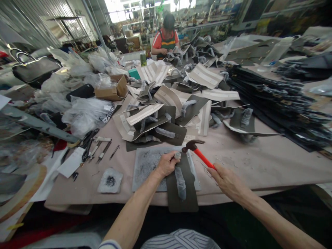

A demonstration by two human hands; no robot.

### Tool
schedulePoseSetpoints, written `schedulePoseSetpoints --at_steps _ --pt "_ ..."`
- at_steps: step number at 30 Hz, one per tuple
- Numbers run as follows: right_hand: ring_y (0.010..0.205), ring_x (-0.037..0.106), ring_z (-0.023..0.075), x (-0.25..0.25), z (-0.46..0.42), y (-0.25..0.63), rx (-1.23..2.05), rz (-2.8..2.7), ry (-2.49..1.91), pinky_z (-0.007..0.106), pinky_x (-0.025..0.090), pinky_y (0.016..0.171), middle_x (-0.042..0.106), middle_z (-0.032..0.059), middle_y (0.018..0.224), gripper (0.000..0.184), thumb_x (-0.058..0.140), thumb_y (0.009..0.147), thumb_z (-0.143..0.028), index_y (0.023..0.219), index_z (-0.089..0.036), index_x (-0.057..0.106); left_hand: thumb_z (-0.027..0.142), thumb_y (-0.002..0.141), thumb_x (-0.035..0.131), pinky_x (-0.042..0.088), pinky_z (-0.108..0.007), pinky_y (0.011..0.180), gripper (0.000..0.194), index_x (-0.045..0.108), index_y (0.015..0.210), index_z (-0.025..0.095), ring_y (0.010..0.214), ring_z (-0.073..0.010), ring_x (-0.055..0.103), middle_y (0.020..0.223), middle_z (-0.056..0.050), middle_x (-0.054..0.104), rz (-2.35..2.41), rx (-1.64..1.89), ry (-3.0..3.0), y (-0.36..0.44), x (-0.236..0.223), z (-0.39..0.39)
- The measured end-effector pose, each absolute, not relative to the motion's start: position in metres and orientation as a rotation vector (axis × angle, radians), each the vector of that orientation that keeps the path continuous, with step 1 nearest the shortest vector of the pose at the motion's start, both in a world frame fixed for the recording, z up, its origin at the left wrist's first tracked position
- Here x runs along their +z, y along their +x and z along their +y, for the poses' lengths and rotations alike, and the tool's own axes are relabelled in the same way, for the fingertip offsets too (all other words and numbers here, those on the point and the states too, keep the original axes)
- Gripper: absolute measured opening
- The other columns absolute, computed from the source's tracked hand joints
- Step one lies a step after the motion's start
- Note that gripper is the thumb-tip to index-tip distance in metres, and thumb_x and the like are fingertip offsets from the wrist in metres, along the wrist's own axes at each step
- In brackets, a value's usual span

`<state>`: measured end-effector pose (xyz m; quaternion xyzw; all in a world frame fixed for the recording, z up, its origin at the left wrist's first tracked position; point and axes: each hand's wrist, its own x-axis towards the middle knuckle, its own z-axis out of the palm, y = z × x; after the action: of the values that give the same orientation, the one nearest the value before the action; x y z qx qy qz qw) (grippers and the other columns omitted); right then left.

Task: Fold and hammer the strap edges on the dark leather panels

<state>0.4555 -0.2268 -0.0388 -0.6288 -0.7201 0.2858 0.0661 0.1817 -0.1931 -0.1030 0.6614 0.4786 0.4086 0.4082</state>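
Hammer, red-handled, dark metal claw head: right hand, fingers wrapped around handle. Pale round-topped tool: left hand, fingers pinching it above far part of flat dark-olive panel. Panel: on grey rectangular board, overhanging table's near edge. Heap of beige-and-olive panels: far side.

Was a workshop, likely for bags. Had a worktable heaped mid-frame with cut panels, stacked dark pieces at right, slim hand tools at left and a hammer below centre. Also held a black handbag at upper left, another worker at top centre and corrugated sheeting in the upper-left corner.
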Motion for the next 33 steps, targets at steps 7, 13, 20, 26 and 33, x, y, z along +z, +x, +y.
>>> schedulePoseSetpoints --at_steps 7,13,20,26,33 --pt "0.098 0.061 0.0292 -0.070 -0.243 0.440 0.298 -2.276 -1.899 0.039 0.044 0.078 0.061 0.0207 0.120 0.033 0.040 0.097 -0.029 0.120 -0.013 0.057 0.018 0.085 0.062 0.050 -0.027 0.076 0.011 0.071 0.092 0.018 0.078 -0.0173 0.064 0.086 -0.003 0.072 1.209 1.044 1.622 0.181 -0.099 -0.194" --pt "0.110 0.052 0.0265 -0.044 -0.263 0.367 0.495 -2.842 -0.993 0.040 0.042 0.090 0.052 0.0101 0.139 0.046 0.050 0.075 -0.006 0.118 -0.021 0.057 0.023 0.075 0.072 0.052 -0.026 0.073 0.012 0.071 0.083 0.015 0.075 -0.0169 0.066 0.079 -0.003 0.073 1.280 1.153 1.344 0.190 -0.101 -0.188" --pt "0.090 0.057 0.0255 -0.034 -0.260 0.338 0.268 -2.778 -1.311 0.039 0.038 0.079 0.061 0.0117 0.105 0.020 0.050 0.080 -0.009 0.097 -0.018 0.056 0.039 0.070 0.081 0.057 -0.028 0.073 0.032 0.065 0.082 0.014 0.070 -0.0154 0.069 0.075 -0.003 0.072 1.341 1.618 0.838 0.182 -0.071 -0.175" --pt "0.074 0.064 0.0235 -0.007 -0.240 0.346 0.230 -2.435 -1.779 0.033 0.035 0.064 0.067 0.0114 0.090 0.015 0.047 0.095 -0.026 0.102 -0.016 0.055 0.034 0.082 0.076 0.058 -0.030 0.081 0.023 0.068 0.092 0.015 0.080 -0.0172 0.072 0.086 -0.005 0.074 1.302 1.738 1.159 0.160 -0.010 -0.196" --pt "0.097 0.070 0.0272 -0.046 -0.250 0.340 0.708 -2.207 -1.774 0.034 0.045 0.076 0.071 0.0149 0.116 0.038 0.045 0.100 -0.032 0.133 -0.014 0.049 0.029 0.080 0.074 0.058 -0.028 0.081 0.018 0.069 0.093 0.016 0.083 -0.0179 0.071 0.089 -0.005 0.075 1.297 1.419 1.156 0.178 -0.076 -0.208"
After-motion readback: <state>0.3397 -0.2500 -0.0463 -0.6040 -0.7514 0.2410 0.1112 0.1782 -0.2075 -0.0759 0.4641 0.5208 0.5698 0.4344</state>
